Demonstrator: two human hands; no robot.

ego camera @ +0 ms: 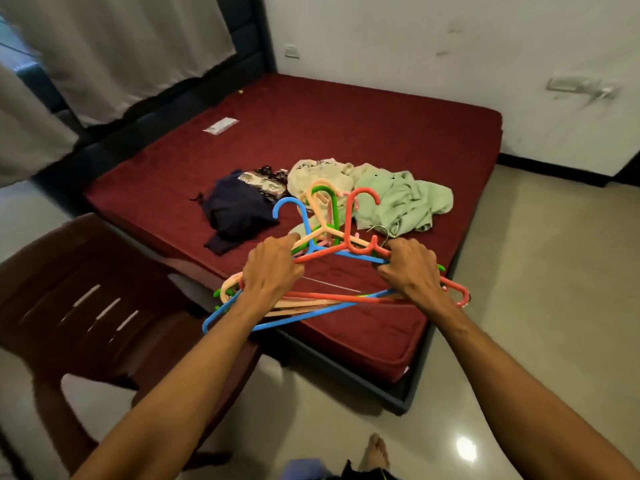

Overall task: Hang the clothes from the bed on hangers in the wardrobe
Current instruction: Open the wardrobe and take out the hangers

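1. Maroon bed fills the middle of your view; no wardrobe shows.
2. Clothes lie heaped on it at twelve o'clock from your hands: a navy garment at eleven, a green garment at one. None is on a hanger, so the task looks barely begun.
3. Plastic hangers, a mixed bundle, span between your hands, just short of the heap.
4. Your left hand grips the bundle's nine o'clock end and your right hand its three o'clock end, fingers curled round.
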